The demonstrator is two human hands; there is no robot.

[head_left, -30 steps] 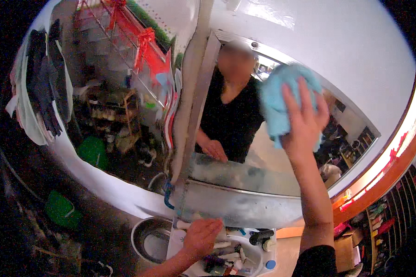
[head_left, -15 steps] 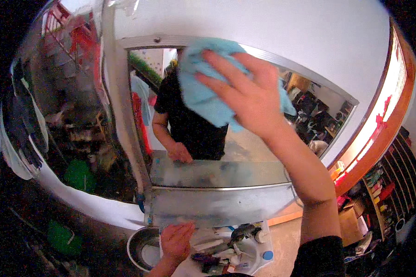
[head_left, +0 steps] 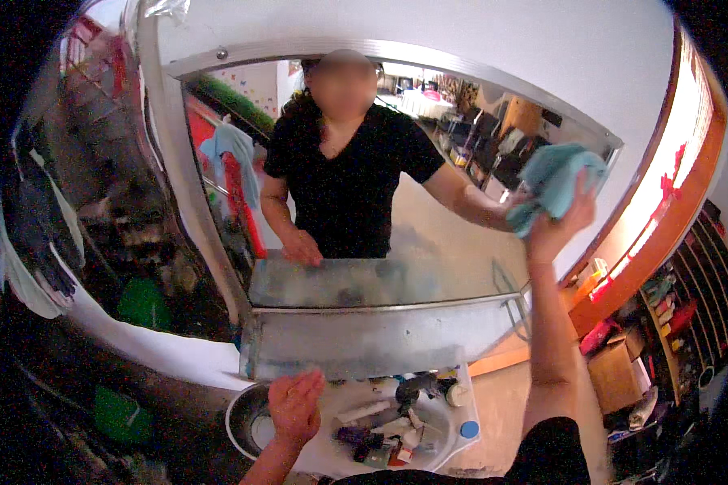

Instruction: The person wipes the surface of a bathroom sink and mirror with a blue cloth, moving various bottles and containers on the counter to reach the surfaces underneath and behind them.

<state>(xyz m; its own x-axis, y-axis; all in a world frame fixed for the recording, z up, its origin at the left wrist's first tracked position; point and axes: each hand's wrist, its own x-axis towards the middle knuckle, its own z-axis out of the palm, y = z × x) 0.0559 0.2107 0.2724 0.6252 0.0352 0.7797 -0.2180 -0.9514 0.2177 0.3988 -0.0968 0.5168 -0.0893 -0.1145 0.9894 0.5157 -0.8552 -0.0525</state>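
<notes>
My right hand (head_left: 560, 230) presses a light blue cloth (head_left: 554, 182) against the right side of a metal-framed wall mirror (head_left: 437, 214). The cloth is bunched beneath its fingers. Low in front of me, my left hand (head_left: 295, 408) has nothing in it; its fingers point up and lie loosely extended side by side. Those fingertips come close to the front of a glass shelf (head_left: 340, 364) under the mirror, and whether they touch it I cannot tell. My reflection, in a black top, fills the mirror's middle.
Below the shelf is a white washbasin (head_left: 453, 436) crowded with bottles and small items, with a metal bowl (head_left: 236, 420) at its left. An orange-framed doorway (head_left: 623, 267) stands at right, beside a cardboard box (head_left: 611, 376) and a rack. Green buckets (head_left: 141, 303) are at left.
My right hand and the cloth have moved right and down across the mirror, from its top middle to its right side. My left hand stays low near the shelf.
</notes>
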